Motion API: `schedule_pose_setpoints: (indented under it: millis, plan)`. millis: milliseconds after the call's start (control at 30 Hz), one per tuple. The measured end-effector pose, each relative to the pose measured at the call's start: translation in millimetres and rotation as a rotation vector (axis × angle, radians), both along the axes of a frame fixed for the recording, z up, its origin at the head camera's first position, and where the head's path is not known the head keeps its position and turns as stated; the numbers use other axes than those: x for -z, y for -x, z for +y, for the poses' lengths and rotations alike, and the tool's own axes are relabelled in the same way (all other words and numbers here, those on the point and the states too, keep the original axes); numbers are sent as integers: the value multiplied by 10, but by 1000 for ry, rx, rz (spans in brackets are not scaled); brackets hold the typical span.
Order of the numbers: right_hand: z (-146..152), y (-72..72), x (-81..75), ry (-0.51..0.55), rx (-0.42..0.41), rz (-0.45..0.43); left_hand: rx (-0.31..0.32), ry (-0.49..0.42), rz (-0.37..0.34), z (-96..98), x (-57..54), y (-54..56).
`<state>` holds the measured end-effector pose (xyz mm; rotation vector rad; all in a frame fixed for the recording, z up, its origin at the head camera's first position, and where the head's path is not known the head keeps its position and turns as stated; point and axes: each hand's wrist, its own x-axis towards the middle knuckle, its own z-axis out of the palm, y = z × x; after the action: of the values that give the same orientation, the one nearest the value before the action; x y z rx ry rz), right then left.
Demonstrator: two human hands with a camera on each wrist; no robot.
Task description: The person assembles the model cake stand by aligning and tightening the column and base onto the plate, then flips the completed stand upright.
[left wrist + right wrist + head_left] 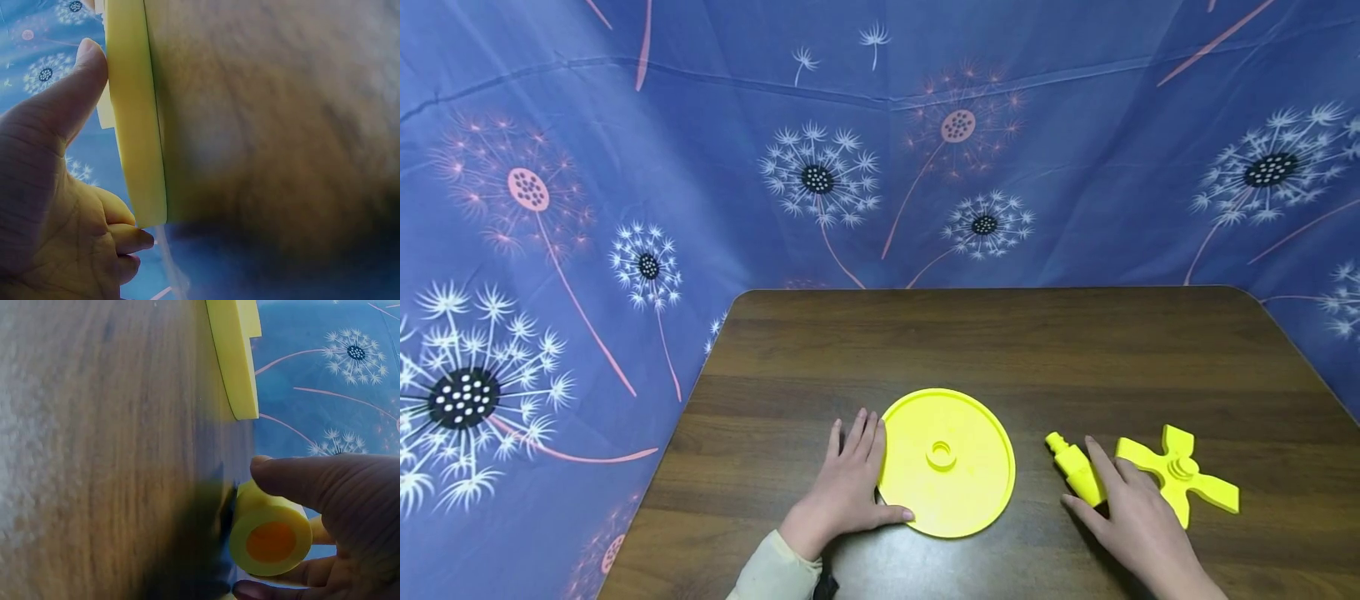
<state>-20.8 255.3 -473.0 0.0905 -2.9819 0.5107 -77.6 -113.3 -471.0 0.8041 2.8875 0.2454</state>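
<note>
A round yellow plate (pixel 973 483) with a raised rim and a small ring at its centre lies on the table. My left hand (pixel 848 487) is at its left edge, the fingers fairly straight along the rim and the thumb over the near rim. My right hand (pixel 1138 517) has its thumb and fingers around a yellow stepped cylindrical piece (pixel 1078 472); its narrow end points away from me. In the right wrist view, the wide end of this cylindrical piece (pixel 239 544) shows a round hollow, orange inside. Beyond that hand lies a yellow four-armed cross piece (pixel 1213 492), partly covered by the fingers.
The brown wooden table (pixel 820 350) has rounded far corners. A blue cloth (pixel 700 142) with a dandelion print hangs behind it and along both sides.
</note>
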Motion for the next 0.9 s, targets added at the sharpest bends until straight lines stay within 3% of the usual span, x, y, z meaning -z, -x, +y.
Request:
schedule_pose_setpoints:
  millis: [500,900]
  plan:
    - [45,41,-23,7,-2,-64,-24,4,-75,17,-22,-7]
    - [-20,17,-117,173,83,69,-39,-63,-128,21,-28,1]
